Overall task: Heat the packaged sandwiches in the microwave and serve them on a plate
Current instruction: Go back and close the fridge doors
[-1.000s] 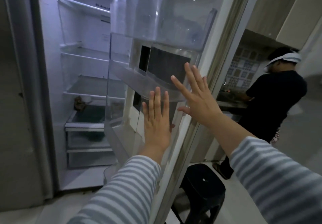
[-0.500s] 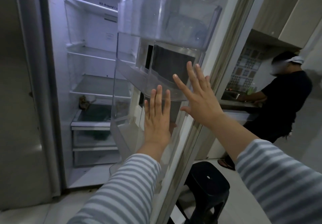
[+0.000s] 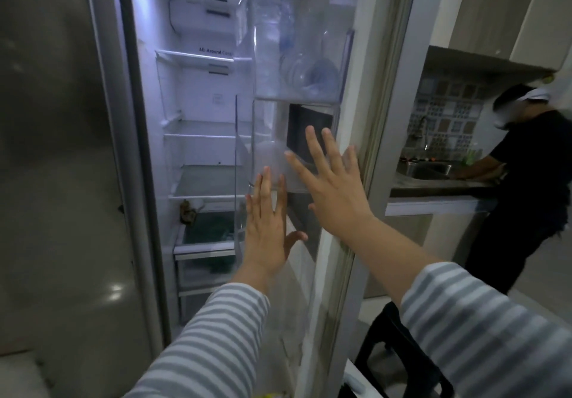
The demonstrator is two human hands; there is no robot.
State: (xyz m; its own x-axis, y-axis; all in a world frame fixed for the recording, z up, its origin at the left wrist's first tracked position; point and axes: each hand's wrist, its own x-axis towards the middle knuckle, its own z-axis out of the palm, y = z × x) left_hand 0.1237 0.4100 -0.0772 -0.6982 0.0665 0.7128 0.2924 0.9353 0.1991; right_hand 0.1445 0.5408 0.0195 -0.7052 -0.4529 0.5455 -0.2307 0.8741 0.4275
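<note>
Sandwiches: none visible anywhere in frame, so we can't say where they are; no microwave or plate in view either. Nearest to us, two striped sleeves reach forward, and both hands are flat and empty. Left hand (image 3: 267, 227) is spread wide, palm toward the inner face of the fridge door (image 3: 312, 243), fingers up and thumb out to the right; it looks pressed on or just off the clear plastic, can't tell contact for sure. Right hand (image 3: 329, 181) is also splayed, higher and to the right, over the lower door bin (image 3: 278, 162) near the door's edge. Neither hand holds anything. Above them, the upper door bin carries a clear water bottle (image 3: 266, 26) and more clear plastic containers, blurred. A black stool (image 3: 399, 351) stands on the floor just right of the door. Deeper in, the fridge interior (image 3: 201, 150) is lit and mostly bare: glass shelves look empty, a small dark item sits at the left of a lower shelf, and there's something green in the drawer (image 3: 207, 230) below, too dim to identify. Further right, another person (image 3: 532, 187) in black stands at a sink (image 3: 427, 170) on the counter. Our read: the task is at or near the start, fridge stage only. Left to do: locate the sandwiches, microwave them, plate them. Hands on the door suggest pushing it, direction not determinable.
</note>
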